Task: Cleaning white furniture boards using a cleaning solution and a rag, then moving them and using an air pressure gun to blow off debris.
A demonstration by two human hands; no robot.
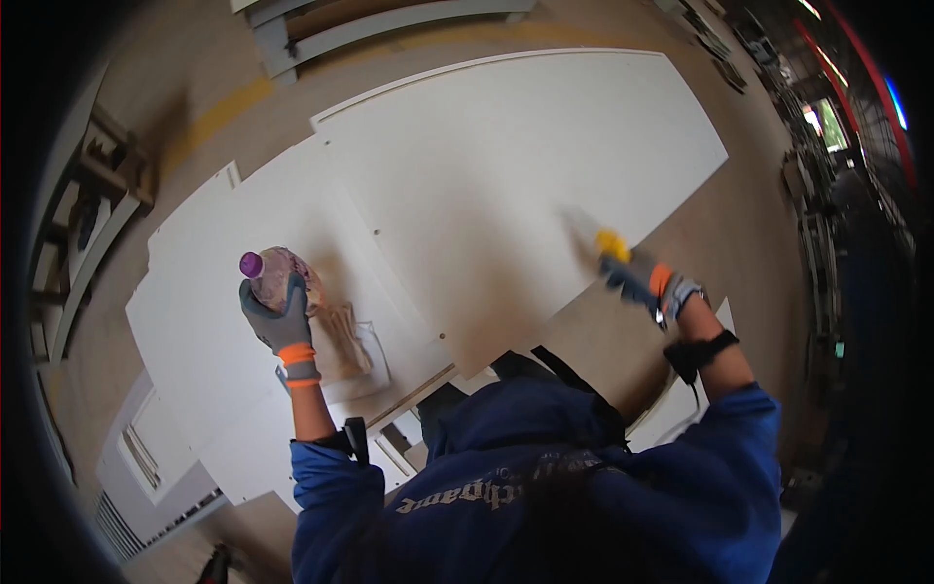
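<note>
My left hand [280, 310], in a grey glove with an orange cuff, is closed round a clear plastic bottle [289, 273] with a purple cap. The bottle is tilted over the left part of a large white panel [506, 146]. In my right hand [637, 277], gloved the same way, is a yellow-handled scraper [611, 243]. Its pale blade is smeared by motion, so its exact shape is unclear. The scraper is over the panel's near right edge. A crumpled tan cloth [341, 346] lies on the panel beside my left wrist.
Screw-like dark spots dot the panel along a seam. A grey bench frame [409, 27] stands beyond the far edge, and shelving [92, 209] with wooden pieces is at the left. Stacked material [808, 195] lines the right side. A yellow line [229, 107] runs across the floor.
</note>
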